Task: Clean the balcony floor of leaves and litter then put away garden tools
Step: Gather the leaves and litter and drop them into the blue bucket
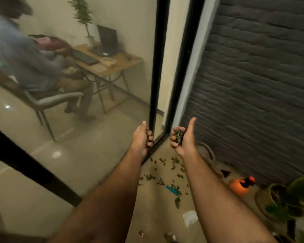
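No text, label, brand, number or sign can be read anywhere in this view. The white scrap of paper [190, 218] on the balcony floor [158, 213] shows a blank face, and the dark laptop screen [107, 38] on the bench [119, 62] behind the glass is too blurred to show any writing.

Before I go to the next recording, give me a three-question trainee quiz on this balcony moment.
1. True or false: both hands hold leaves.
2. Which tool lies on the floor among the leaves? A) broom B) hand rake C) shovel
3. What white litter lies near the plant pot?

Key:
1. True: the left hand and right hand each grip a clump of leaves.
2. B, the hand rake.
3. A paper scrap on the floor, left of the plant pot.
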A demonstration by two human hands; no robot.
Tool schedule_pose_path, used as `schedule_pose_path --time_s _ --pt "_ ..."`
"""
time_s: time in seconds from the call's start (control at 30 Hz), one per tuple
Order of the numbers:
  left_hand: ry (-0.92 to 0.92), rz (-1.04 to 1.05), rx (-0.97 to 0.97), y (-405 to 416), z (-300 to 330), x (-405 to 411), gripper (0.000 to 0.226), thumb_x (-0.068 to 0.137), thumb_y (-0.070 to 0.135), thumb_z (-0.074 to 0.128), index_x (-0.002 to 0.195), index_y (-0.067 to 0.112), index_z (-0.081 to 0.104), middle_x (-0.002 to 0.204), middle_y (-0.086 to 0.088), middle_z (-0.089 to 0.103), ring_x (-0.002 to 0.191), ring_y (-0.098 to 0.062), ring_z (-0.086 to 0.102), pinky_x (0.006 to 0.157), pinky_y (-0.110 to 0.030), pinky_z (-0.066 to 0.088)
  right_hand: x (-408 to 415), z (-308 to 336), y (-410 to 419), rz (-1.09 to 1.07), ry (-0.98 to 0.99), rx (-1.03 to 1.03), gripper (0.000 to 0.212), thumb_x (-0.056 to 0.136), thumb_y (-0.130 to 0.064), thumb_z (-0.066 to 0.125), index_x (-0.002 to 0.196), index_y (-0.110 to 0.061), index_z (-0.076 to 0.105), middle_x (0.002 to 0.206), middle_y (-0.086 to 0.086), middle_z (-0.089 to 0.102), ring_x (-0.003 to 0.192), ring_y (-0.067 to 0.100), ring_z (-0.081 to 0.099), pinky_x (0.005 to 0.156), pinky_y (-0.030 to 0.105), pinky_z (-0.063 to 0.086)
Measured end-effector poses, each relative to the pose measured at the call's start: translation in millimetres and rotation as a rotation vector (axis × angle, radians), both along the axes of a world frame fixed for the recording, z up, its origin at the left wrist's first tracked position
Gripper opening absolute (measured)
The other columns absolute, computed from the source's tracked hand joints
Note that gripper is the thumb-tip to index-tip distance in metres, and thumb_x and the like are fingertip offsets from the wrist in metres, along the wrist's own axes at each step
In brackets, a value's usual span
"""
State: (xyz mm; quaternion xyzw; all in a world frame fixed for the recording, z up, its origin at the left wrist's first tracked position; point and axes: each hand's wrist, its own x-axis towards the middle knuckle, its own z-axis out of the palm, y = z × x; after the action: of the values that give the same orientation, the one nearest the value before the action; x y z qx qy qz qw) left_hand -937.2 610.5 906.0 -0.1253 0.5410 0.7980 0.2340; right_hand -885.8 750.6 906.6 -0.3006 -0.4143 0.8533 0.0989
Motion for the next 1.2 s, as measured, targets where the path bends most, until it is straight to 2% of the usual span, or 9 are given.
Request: schedule_pose_path --time_s 0.1,0.23,0.43,0.63,0.87,1.03,1.2 --pt "-0.001 0.135 0.027 -13.3 1.6 -17.8 0.042 0.102 0.055 0.036 0.075 0.024 0.035 0.058 0.004 0.032 0.038 -0.007 0.028 0.034 -0.012 0.015 -30.7 -0.9 -9.3 0.105 -0.006 -0.009 0.076 0.085 -0.083 0.030 0.071 -0.013 0.056 0.059 0.006 0.053 0.042 0.014 0.044 0.035 0.014 0.022" --pt "-0.019 0.287 0.100 -16.7 1.4 -33.1 0.052 0.096 0.070 0.027 0.072 0.025 0.035 0.055 0.005 0.033 0.038 -0.008 0.027 0.035 -0.012 0.014 -65.3 0.1 -10.4 0.271 -0.029 0.069 0.057 0.098 -0.062 0.041 0.075 -0.012 0.056 0.064 0.006 0.052 0.042 0.013 0.041 0.035 0.016 0.021" --pt "0.010 0.464 0.132 -17.5 4.5 -36.8 0.043 0.105 0.053 0.030 0.074 0.023 0.038 0.060 0.003 0.039 0.039 -0.007 0.033 0.034 -0.014 0.017 -98.7 4.4 -13.9 0.447 -0.018 0.099 0.045 0.100 -0.049 0.046 0.076 -0.013 0.055 0.061 0.004 0.051 0.042 0.013 0.040 0.036 0.017 0.019" --pt "0.017 0.661 0.105 -66.7 8.5 -11.4 0.037 0.106 0.045 0.035 0.077 0.022 0.042 0.062 0.003 0.042 0.042 -0.008 0.036 0.032 -0.016 0.020 -108.6 6.9 -67.8 0.661 -0.003 0.104 0.038 0.100 -0.045 0.049 0.077 -0.014 0.054 0.063 0.003 0.052 0.044 0.012 0.041 0.035 0.017 0.021" --pt "0.039 0.942 0.077 -161.0 11.0 62.9 0.031 0.107 0.039 0.035 0.085 0.019 0.044 0.062 0.003 0.044 0.041 -0.008 0.036 0.033 -0.015 0.019 -67.5 8.1 -175.8 0.933 0.032 0.121 0.035 0.099 -0.044 0.052 0.079 -0.014 0.055 0.064 0.002 0.053 0.045 0.012 0.041 0.035 0.018 0.022" --pt "0.063 1.112 0.020 -242.8 18.7 153.4 0.021 0.103 0.029 0.037 0.086 0.018 0.046 0.061 0.003 0.045 0.045 -0.009 0.037 0.033 -0.018 0.020 0.8 14.8 -271.4 1.107 0.053 0.101 0.035 0.099 -0.041 0.052 0.077 -0.015 0.054 0.063 0.002 0.051 0.043 0.011 0.040 0.033 0.018 0.021" --pt "0.045 1.295 0.023 -334.3 22.0 257.5 0.031 0.106 0.038 0.036 0.084 0.019 0.045 0.063 0.002 0.045 0.045 -0.009 0.038 0.033 -0.018 0.021 88.8 17.4 -372.1 1.281 0.051 0.098 0.032 0.100 -0.039 0.051 0.079 -0.014 0.055 0.063 0.002 0.053 0.045 0.011 0.042 0.034 0.019 0.023"
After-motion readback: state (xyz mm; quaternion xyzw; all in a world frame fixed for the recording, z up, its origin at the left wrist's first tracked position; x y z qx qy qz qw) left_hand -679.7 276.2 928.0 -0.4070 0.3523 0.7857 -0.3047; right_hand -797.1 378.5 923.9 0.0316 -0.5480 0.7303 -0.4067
